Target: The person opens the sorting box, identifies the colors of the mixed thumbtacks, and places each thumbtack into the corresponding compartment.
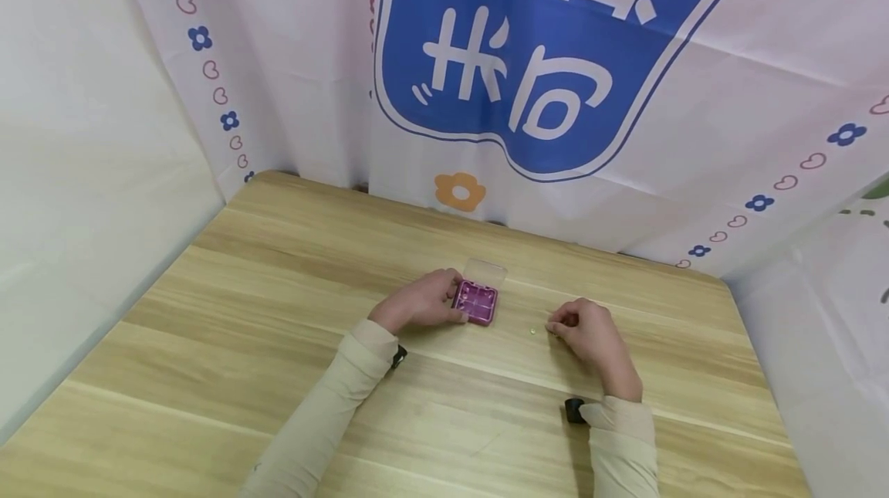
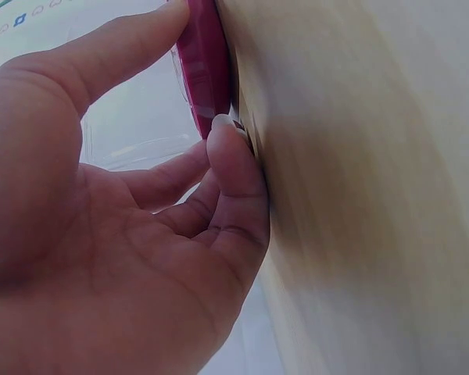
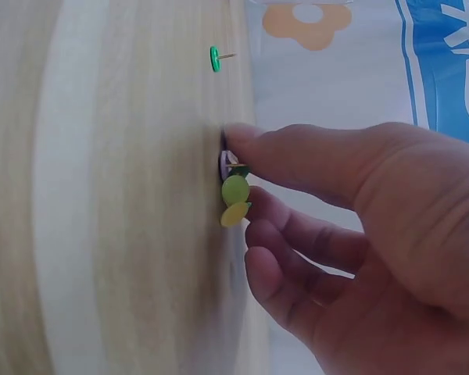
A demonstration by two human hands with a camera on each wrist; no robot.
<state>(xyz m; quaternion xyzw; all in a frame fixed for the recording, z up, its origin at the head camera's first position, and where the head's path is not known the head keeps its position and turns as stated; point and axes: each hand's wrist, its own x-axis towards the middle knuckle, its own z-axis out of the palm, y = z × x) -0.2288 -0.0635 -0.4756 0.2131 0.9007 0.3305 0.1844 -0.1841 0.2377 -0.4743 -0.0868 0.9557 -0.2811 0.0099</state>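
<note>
A small magenta box [image 1: 476, 302] with a divided inside stands on the table, its clear lid [image 1: 485, 272] raised at the back. My left hand [image 1: 427, 301] grips its left side, thumb at the front and fingers behind. In the left wrist view the box's side [image 2: 205, 70] shows beyond the thumb. My right hand [image 1: 589, 332] is low over the table, with the thumb tip right at a cluster of thumbtacks: a white one [image 3: 225, 166], a light green one [image 3: 235, 191] and a yellow one [image 3: 234, 214]. I cannot tell whether its fingers pinch a tack.
A green thumbtack [image 3: 215, 58] lies point up on the wooden table [image 1: 430, 413], between the box and my right hand. Behind the table's far edge hangs a white curtain [image 1: 312, 96] with a blue printed panel. Pale walls stand on both sides.
</note>
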